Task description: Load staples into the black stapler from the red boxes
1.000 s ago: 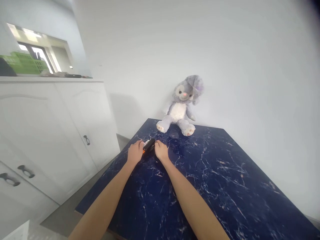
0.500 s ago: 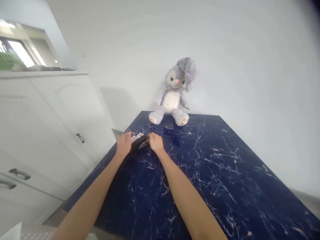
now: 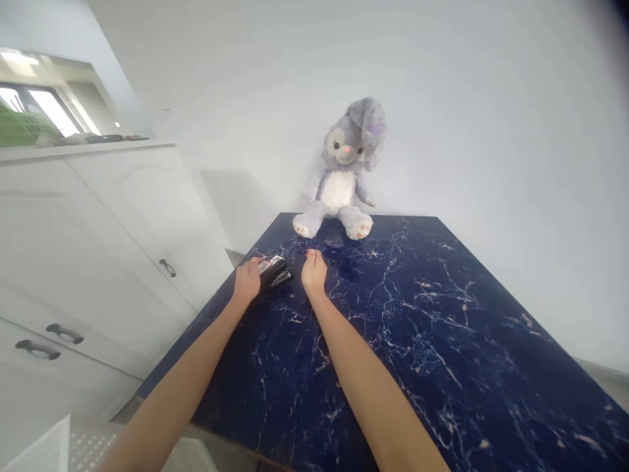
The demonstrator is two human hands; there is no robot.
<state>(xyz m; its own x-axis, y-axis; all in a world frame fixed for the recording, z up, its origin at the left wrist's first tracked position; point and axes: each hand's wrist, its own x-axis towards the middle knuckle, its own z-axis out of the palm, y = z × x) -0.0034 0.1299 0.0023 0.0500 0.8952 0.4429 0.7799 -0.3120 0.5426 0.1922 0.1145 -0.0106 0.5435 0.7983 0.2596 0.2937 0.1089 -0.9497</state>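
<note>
My left hand [image 3: 248, 280] is closed on the left side of a small black box-like item [image 3: 273, 273] that rests on the dark blue marbled table. Its top carries a pale printed label, and light stripes show on the end facing right. A short gap separates that end from my right hand [image 3: 314, 270], whose fingers are pressed together over the table. Whatever those fingertips may hold is too small to make out.
A grey plush rabbit [image 3: 341, 170] sits at the back of the marbled table [image 3: 417, 341], against the white wall. White cabinets [image 3: 113, 242] with dark handles stand at the left. A green basket [image 3: 19, 124] is on top of them.
My right hand has come away from the black item and moved slightly right, its fingers now turned upward. My left hand stays on the item. The camera view has shifted a little.
</note>
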